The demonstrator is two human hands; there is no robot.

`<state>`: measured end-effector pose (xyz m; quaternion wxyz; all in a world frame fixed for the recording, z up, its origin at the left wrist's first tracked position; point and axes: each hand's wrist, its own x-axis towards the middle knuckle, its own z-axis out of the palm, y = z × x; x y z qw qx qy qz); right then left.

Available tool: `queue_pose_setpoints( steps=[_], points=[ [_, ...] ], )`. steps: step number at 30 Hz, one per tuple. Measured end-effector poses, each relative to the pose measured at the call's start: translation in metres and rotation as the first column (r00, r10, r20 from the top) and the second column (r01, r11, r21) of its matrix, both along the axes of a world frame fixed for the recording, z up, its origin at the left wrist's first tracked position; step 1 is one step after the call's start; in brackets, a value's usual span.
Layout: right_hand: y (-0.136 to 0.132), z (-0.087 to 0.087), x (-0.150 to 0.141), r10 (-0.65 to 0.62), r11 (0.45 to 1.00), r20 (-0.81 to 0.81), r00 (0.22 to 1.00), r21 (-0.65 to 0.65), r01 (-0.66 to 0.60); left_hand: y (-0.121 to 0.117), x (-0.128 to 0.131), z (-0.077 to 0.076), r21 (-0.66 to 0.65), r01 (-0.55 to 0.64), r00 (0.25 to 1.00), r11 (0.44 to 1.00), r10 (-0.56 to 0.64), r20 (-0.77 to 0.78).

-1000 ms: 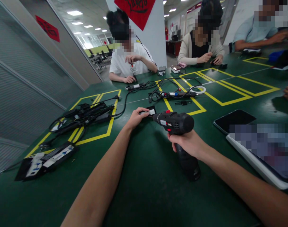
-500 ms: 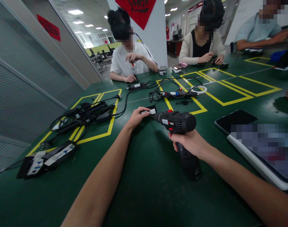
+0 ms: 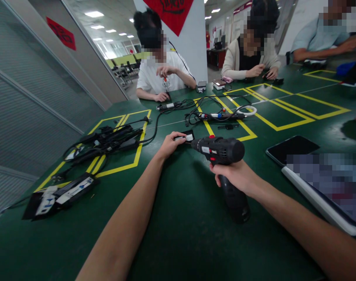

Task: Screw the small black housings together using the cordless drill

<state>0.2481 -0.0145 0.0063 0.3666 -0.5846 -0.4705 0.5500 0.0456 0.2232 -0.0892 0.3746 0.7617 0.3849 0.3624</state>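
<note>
My right hand (image 3: pixel 230 174) is wrapped round the grip of a black cordless drill (image 3: pixel 220 149) with red buttons. The drill lies level, its chuck pointing left at a small flat black piece with a white label (image 3: pixel 190 137). My left hand (image 3: pixel 172 145) pinches that piece at its left side and rests on the green table (image 3: pixel 178 218). Whether the bit touches the piece I cannot make out. Just beyond lies a small black part (image 3: pixel 228 127).
Tangled black cables with adapters (image 3: pixel 107 144) and labelled black packs (image 3: pixel 61 197) lie to the left. Corded electric screwdrivers (image 3: pixel 218 116) lie ahead. A phone (image 3: pixel 291 149) and a white-edged device (image 3: pixel 318 203) are at right. A person (image 3: pixel 166 70) sits across; others are further right.
Almost nothing differs. The view has shifted very slightly, and the drill sits a touch further right in it; both hands keep their hold.
</note>
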Motion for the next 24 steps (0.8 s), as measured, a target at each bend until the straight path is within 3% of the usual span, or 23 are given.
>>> queue_pose_setpoints(
  steps=[24],
  points=[
    [0.0008,0.0013,-0.0011,-0.012,1.0,-0.016,1.0,0.008,0.012,0.0,0.0009,-0.0008,-0.013,-0.002,1.0,1.0,0.002,0.017]
  ],
)
